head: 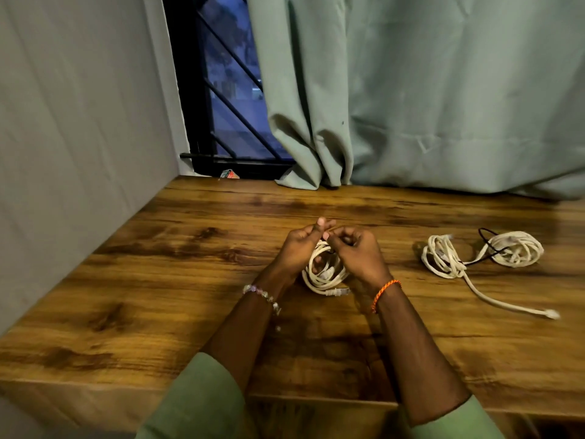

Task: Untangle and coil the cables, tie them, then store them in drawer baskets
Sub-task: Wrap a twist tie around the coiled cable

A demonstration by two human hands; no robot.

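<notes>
Both hands close together over the middle of the wooden surface [158,280], fingers curled at the top of a coiled white cable [323,274]. Left hand [300,248] gripping the upper left of the coil, thumb raised beside the other hand's fingers. Right hand [354,251] pinching at the same top point, fingertips touching or nearly touching the left thumb; whatever thin tie sits between them too small to make out. Coil hanging below and between the two wrists, lower loops resting on the wood, a clear plug [340,292] poking out at the bottom right. Cream-white, round-jacketed, several loops stacked loosely.

Well off to the right, a second white cable bundle [481,253] lying flat: two loose loop clusters joined together, a thin black strand [489,245] threaded through, one tail trailing toward the near right edge and ending in a connector [550,314].

Beaded bracelet [262,294] on left wrist, orange thread band [384,293] on right. Green sleeves [202,403] at the bottom. Pale green curtain [411,90] behind, barred window [221,90] to its left.
</notes>
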